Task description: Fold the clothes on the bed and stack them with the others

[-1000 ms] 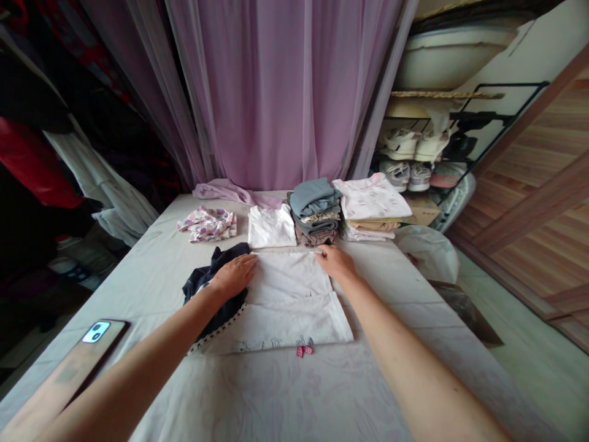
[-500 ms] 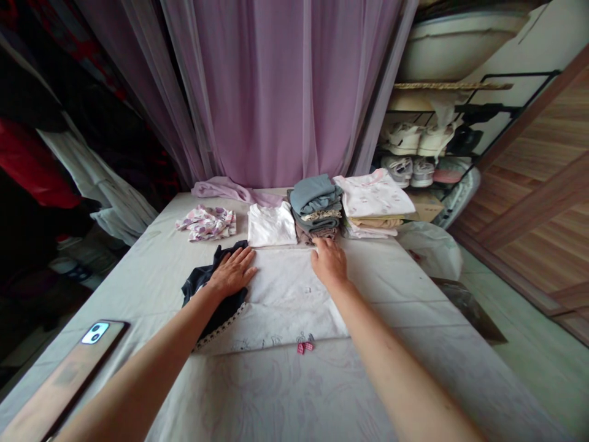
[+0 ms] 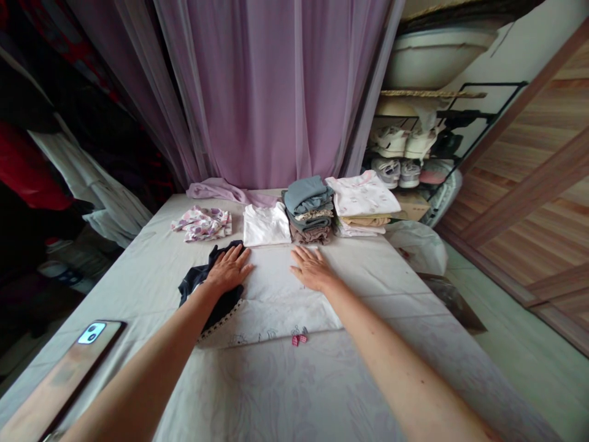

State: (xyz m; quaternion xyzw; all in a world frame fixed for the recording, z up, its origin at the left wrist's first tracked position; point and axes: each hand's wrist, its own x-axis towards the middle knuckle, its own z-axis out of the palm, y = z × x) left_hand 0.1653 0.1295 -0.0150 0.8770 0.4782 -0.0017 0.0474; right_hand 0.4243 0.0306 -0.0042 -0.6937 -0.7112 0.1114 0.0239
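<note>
My left hand (image 3: 227, 270) lies flat with spread fingers, over a dark navy garment (image 3: 197, 285) and against the edge of a white garment (image 3: 280, 307). That white piece lies flat on the bed sheet (image 3: 285, 393), with a lace trim along its left edge and a small pink gingham bow (image 3: 299, 336) near its lower hem. My right hand (image 3: 313, 269) rests palm down on the white cloth near its top edge. Beyond my hands lie a folded white shirt (image 3: 267, 225) and a folded floral garment (image 3: 201, 224).
Behind these stand a blue-grey folded stack (image 3: 308, 209) and a pink-white stack (image 3: 363, 199), beside a crumpled lilac cloth (image 3: 221, 191). A phone (image 3: 69, 374) lies at the bed's left side. A white plastic bag (image 3: 414, 247) and a shoe rack (image 3: 400, 147) stand to the right.
My right hand has slid left and slightly toward me across the white cloth, with its fingers now spread. My left hand has barely moved.
</note>
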